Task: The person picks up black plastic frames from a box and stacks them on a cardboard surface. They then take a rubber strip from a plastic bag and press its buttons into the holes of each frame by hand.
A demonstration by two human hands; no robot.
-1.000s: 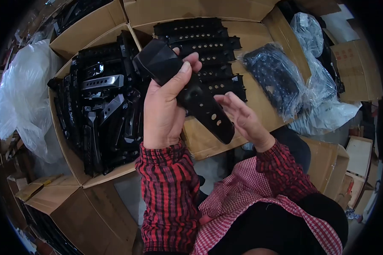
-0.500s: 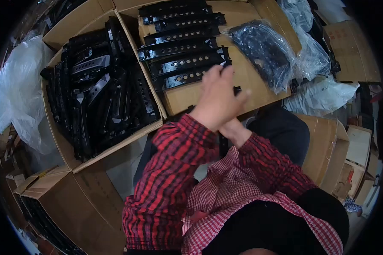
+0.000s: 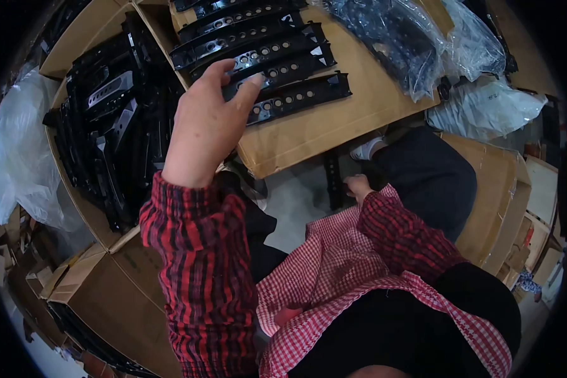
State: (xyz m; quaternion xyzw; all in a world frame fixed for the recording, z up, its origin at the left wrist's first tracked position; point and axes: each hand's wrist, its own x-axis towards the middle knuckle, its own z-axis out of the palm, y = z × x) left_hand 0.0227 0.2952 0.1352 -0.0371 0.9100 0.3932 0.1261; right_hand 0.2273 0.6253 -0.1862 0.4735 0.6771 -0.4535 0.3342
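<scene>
My left hand (image 3: 211,123) reaches over the left ends of a row of black perforated strips, thumb and fingers apart. Nearest to it is the front black strip (image 3: 299,97), glossy with a line of round holes, lying on the cardboard surface (image 3: 296,142); the hand hides its left end. Low between my knees, my right hand (image 3: 359,187) is closed at the side of another black perforated strip (image 3: 333,183), which hangs roughly upright over the floor. Its fingertips are partly hidden.
A carton (image 3: 60,151) of jumbled black strips stands at the left. Clear plastic bags of dark parts (image 3: 390,44) lie at the back right. A white plastic bag (image 3: 25,145) bulges at far left, and an open cardboard box (image 3: 491,189) sits at right.
My hands, close together before, have separated: the left moved left over the strips, the right down toward my lap beside a strip. One more strip lies in front of the row. The view shifted.
</scene>
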